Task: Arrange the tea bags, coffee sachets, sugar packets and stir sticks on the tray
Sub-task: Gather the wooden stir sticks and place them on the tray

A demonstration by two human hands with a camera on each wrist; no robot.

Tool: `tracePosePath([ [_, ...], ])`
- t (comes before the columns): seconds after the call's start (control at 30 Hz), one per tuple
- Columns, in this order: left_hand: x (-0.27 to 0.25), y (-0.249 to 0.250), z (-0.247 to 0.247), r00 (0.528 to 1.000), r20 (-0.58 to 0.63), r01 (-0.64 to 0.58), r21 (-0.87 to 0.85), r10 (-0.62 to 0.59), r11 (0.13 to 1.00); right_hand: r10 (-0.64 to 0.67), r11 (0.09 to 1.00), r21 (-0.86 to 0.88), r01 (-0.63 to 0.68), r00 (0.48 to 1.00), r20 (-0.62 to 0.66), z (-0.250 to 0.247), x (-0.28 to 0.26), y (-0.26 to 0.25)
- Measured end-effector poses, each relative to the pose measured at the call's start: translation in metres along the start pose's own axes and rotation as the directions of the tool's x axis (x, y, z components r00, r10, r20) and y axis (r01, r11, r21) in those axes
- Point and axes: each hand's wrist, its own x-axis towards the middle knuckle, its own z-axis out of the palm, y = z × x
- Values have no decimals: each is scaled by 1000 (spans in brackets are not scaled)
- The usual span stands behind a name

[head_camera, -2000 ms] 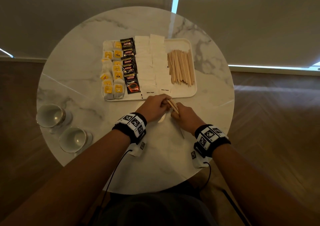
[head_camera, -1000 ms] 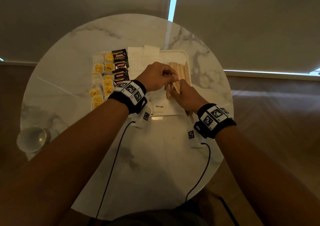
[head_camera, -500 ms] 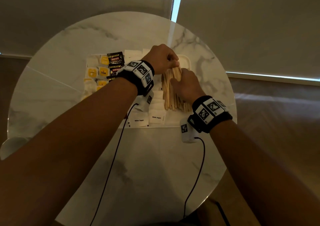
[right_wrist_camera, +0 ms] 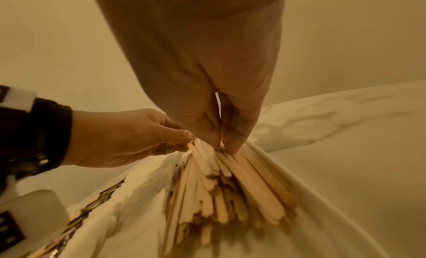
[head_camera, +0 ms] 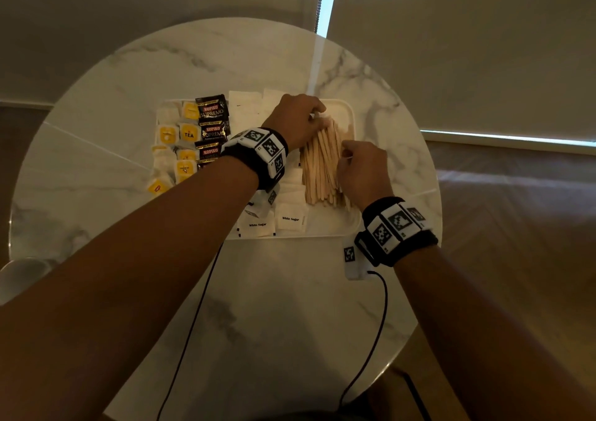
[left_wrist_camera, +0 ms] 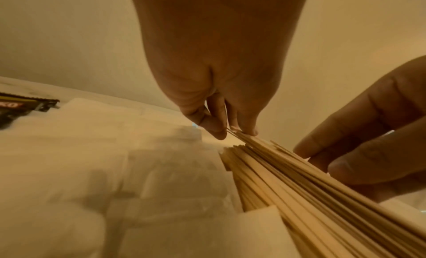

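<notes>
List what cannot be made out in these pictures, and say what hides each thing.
- Head view: the near coffee sachets and part of the sugar packets lie under the left hand and its wristband.
- Head view: small print on the tea bags is too small to read.
- Left wrist view: the sugar packets are blurred.
- Right wrist view: the near ends of the stir sticks are blurred.
- Head view: a cup is cut off by the left edge.

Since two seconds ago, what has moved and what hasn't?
Both hands carried their few stir sticks from the bare table in front of the tray onto the stir stick pile. The left hand now pinches the pile's far ends; the right hand presses its right side. Tea bags, coffee sachets and sugar packets stayed.
</notes>
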Motion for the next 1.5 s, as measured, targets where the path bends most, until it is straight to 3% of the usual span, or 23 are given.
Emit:
tracePosePath([
  [0.23,-1,2,4,997,5,-79,42,79,996,61,996,68,-56,996,-60,-3,-2,15],
  [0.37,-2,6,8,990,62,-129,59,125,990,2,1000,24,-2,1000,8,-1,-4,21],
  [0.57,-6,13,11,983,81,-166,16,164,986,27,997,69,-24,999,-42,-3,0,29],
  [0.73,-2,16,15,964,172,-219,84,202,972,-11,997,72,10,1000,10,-9,-7,28],
  [0.83,-2,16,19,969,147,-211,84,197,974,-93,993,82,86,992,87,-14,-20,30],
  [1.03,0,16,18,970,146,-210,78,197,975,-330,937,8,349,879,346,-17,-52,50],
  [1.3,-3,14,22,957,183,-242,74,226,967,-351,932,30,362,877,328,-10,-35,55],
  [1.5,0,15,23,960,146,-246,37,238,969,-341,935,18,355,881,328,-23,-31,59],
])
